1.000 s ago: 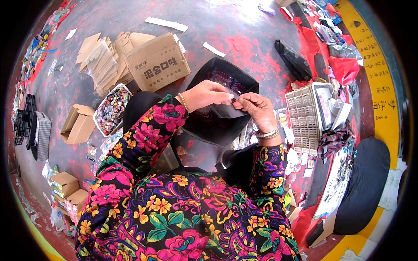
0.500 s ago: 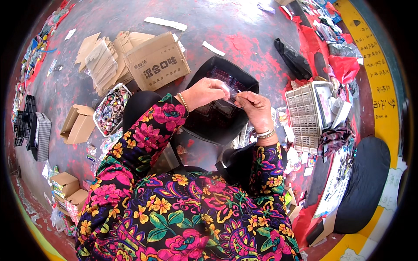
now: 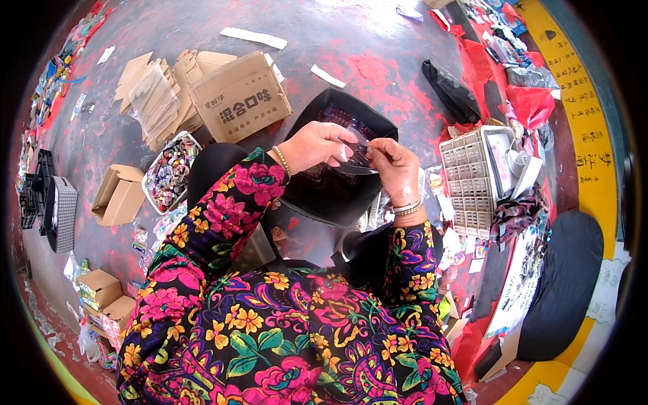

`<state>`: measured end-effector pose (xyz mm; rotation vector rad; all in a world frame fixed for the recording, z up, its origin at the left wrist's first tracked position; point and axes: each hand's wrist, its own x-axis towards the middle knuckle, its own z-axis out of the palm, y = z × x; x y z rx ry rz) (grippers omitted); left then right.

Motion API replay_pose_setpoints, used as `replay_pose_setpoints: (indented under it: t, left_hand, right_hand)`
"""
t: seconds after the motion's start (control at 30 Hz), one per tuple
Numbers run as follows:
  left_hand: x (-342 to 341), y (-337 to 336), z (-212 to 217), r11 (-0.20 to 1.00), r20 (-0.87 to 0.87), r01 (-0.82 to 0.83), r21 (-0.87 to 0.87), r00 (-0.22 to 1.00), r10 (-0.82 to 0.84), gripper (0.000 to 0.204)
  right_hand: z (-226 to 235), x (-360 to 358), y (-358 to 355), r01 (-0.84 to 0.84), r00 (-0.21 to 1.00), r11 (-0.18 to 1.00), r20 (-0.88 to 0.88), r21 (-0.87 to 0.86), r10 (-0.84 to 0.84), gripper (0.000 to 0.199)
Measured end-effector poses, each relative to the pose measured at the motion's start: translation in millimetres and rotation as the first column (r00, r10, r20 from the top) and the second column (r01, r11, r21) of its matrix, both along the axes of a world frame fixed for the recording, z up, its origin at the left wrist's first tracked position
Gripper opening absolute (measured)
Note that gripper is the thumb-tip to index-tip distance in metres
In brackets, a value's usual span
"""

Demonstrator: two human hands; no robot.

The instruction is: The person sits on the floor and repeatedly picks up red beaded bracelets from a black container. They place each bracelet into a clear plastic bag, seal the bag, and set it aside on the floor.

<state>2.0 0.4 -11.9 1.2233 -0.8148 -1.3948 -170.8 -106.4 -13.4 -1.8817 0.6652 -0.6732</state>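
Hands up front, both on one thing: my left hand [image 3: 316, 143] & right hand [image 3: 393, 166] pinch a small clear plastic packet [image 3: 356, 156] between them, fingers closed on its edges, left at the upper left side, right at the right side. Can't tell what's inside the packet, too small & see-through. It hangs just above the black bag [image 3: 341, 162] w/ its mouth open on my lap, dark inside w/ some small shiny bits. Cardboard box [image 3: 240, 96] sits on the floor beyond my left arm, flattened cartons beside it, & a white tray of mixed small pieces [image 3: 170, 170] near my left elbow. Grey compartment tray [image 3: 464, 177] to the right, near my right wrist. Risk as I see it: the film is thin & slick, so if one pinch slackens, the packet prob. slides out & drops into the bag, where it's hard to spot among the shiny stuff. Pulling the 2 sides unevenly could tear it or spill whatever's in it onto the cluttered floor.
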Motion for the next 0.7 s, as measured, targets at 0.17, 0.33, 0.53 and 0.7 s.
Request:
replay_pose_setpoints:
  t: [0.17,0.33,0.53,0.7]
  left_hand:
    - [0.9,-0.1,-2.0,0.999,-0.054,0.015,0.033,0.998,-0.013,0.024]
    - [2.7,-0.1,0.6,0.998,-0.020,0.051,0.025,0.999,-0.051,0.019]
    - [1.5,-0.3,-0.5,0.999,0.009,0.039,-0.007,0.999,-0.039,0.019]
    - [0.8,-0.2,0.6,0.999,0.012,-0.012,-0.034,1.000,0.013,0.021]
  right_hand:
    - [2.8,-4.0,-6.2,-0.169,0.982,0.979,-0.063,0.117,0.177,0.011]
    - [5.1,-3.5,-7.9,-0.148,0.988,0.958,-0.015,0.244,0.156,0.007]
    - [7.8,-5.1,-8.9,-0.261,0.965,0.933,0.037,0.248,0.260,0.009]
    - [4.5,-5.6,-8.9,-0.233,0.960,0.970,-0.139,0.075,0.242,0.010]
